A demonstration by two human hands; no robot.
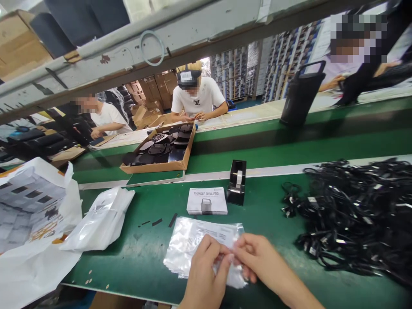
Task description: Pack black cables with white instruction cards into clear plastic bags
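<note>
My left hand [206,270] and my right hand [257,257] meet at the near edge of the green table, both pinching the top clear plastic bag [189,240] of a small stack lying flat there. Fingers of both hands are curled onto the bag's right corner. Just beyond the stack lies a white booklet [207,200] printed "Thunder Trail Pro". A black tape dispenser [236,182] stands right of the booklet.
A big heap of black cables [354,214] fills the right side. White bags [99,219] and a printed white sheet [28,206] lie left. A cardboard tray of black parts [161,150] and a tall black speaker [301,92] sit on the belt. Three other people work across the line.
</note>
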